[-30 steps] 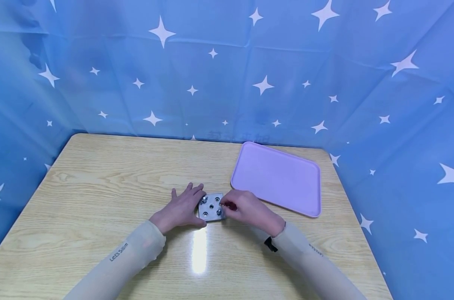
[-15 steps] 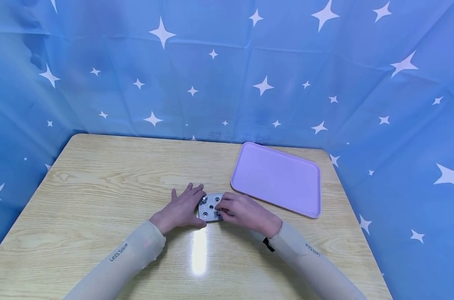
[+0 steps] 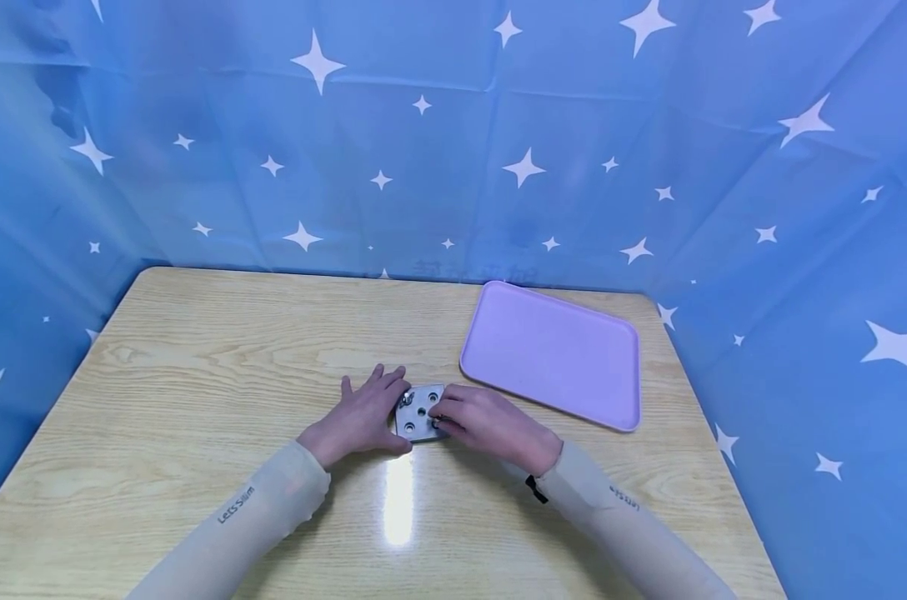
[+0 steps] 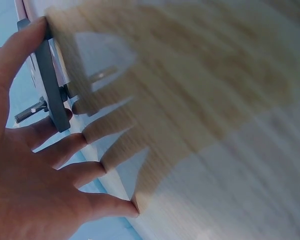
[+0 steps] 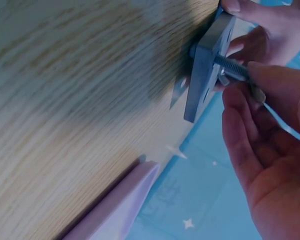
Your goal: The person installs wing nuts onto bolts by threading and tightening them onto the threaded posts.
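Observation:
A flat metal plate with several holes lies near the middle of the wooden table. My left hand holds it at the left, thumb at the near edge and index finger at the far edge, its other fingers spread on the table. A threaded bolt stands up from the plate on the right. On its tip, thumb and curled fingers of my right hand pinch a wing nut. Another bolt, also with a wing nut, stands at the plate's far left corner.
A purple tray lies at the back right of the table, just beyond my right hand. A blue curtain with white stars hangs behind the table and along its sides.
Between the first two frames my right hand moved slightly left and its fingers came over the near right bolt, where they stay. The left hand and plate hold still.

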Available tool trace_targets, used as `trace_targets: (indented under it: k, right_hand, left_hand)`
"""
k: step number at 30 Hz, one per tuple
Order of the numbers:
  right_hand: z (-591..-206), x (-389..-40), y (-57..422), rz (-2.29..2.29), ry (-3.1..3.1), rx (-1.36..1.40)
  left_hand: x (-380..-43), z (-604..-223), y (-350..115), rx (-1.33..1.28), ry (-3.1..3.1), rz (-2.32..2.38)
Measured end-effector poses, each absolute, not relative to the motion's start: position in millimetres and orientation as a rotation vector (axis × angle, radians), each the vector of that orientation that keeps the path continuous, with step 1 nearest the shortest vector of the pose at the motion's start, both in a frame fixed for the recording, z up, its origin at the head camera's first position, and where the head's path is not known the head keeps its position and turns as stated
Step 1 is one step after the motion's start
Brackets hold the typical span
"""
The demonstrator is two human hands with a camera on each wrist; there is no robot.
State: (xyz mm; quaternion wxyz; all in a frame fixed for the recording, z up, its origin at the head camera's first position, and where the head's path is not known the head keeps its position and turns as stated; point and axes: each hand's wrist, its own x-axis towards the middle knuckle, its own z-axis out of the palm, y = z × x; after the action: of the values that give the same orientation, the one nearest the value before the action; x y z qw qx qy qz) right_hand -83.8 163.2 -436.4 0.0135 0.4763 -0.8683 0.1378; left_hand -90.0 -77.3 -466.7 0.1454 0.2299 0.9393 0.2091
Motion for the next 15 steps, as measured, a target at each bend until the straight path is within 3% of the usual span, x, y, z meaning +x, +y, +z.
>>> trace_targets:
  k: [15]
  right_hand:
    - [-439.5,-74.2,149.2,0.275,-2.696,1.207]
  left_hand:
    - [-90.0,-466.9,-77.2,0.663,2.714,0.613]
